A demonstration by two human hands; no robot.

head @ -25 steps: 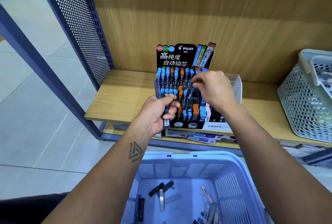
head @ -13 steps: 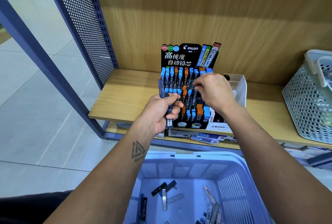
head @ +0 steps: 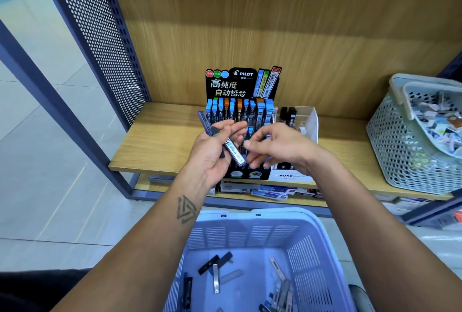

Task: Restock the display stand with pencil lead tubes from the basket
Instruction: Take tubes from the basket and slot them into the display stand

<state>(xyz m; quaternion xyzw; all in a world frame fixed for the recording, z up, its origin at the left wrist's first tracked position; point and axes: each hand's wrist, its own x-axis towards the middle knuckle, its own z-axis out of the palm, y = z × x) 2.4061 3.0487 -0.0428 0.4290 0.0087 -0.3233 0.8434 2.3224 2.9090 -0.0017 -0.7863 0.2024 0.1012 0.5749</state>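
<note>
1. While both hands hover in front of it, the wooden shelf [head: 160, 146] carries everything on display, with its perforated dark side panel [head: 100, 36] at the left.
2. Below the arms sits the lilac basket [head: 317, 241], with loose pencil lead tubes [head: 216, 278] scattered flat across its bottom.
3. At the right end of the shelf stands a grey mesh basket [head: 400, 151], with a smaller basket of mixed small items nested inside it.
4. Near the middle of the shelf stands the black display stand [head: 232, 84], its rows filled with upright tubes with blue and orange caps; a clear box [head: 310, 121] stands just beside it on the right.
5. Palm up, the left hand [head: 212, 154] holds a small bundle of tubes [head: 233, 149] in front of the stand, thumb and fingers curled round them, one end sticking out toward the upper left.
6. Just beside the bundle, the right hand [head: 280, 146] holds nothing that can be seen; its fingers [head: 252, 143] are loosely bent and narrow, tips near the tubes in the left hand, though whether they touch cannot be told.
</note>
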